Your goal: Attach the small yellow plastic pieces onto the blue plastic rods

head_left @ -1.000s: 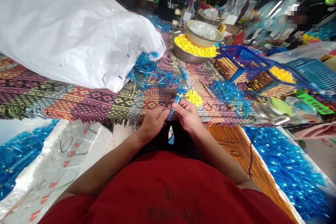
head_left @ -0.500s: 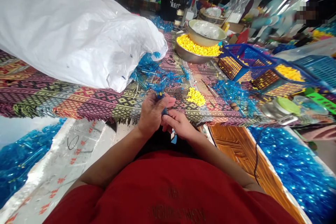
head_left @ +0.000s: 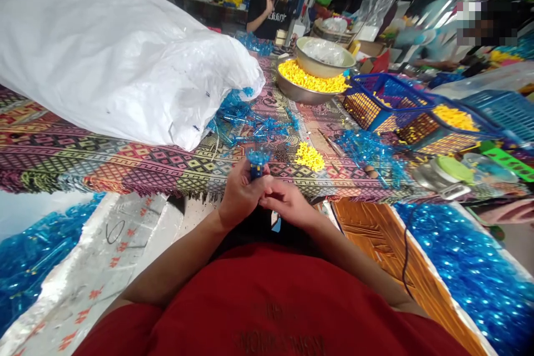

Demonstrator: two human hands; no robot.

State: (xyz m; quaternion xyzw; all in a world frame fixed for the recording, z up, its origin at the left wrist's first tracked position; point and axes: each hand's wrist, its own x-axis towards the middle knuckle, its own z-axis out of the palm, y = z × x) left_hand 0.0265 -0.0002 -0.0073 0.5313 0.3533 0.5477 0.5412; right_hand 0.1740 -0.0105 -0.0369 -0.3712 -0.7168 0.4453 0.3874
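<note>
My left hand (head_left: pixel 243 193) is closed around a translucent blue plastic piece (head_left: pixel 257 157) with a flared, cup-like top. The piece stands upright out of my fist, and a small yellow bit shows in its neck. Its lower part is hidden by my fingers. Close against the left hand's heel, my right hand (head_left: pixel 288 200) has its fingers bent in, and whatever they may pinch is hidden. Just beyond lies a heap of blue plastic pieces (head_left: pixel 254 125) at the mouth of a big white sack (head_left: pixel 137 67). A small pile of yellow pieces (head_left: pixel 309 157) sits to the right.
A metal bowl of yellow pieces (head_left: pixel 311 94) has a second bowl (head_left: pixel 325 55) resting on it. Blue baskets (head_left: pixel 384 100) and another blue heap (head_left: pixel 369 150) are at the right. Boxes of blue pieces (head_left: pixel 471 267) flank me. A person (head_left: pixel 271 11) is across the table.
The blue piece has tipped upright in my left hand, its flared top now facing up. My right hand has drawn slightly away from its lower end. The person opposite has lowered an arm.
</note>
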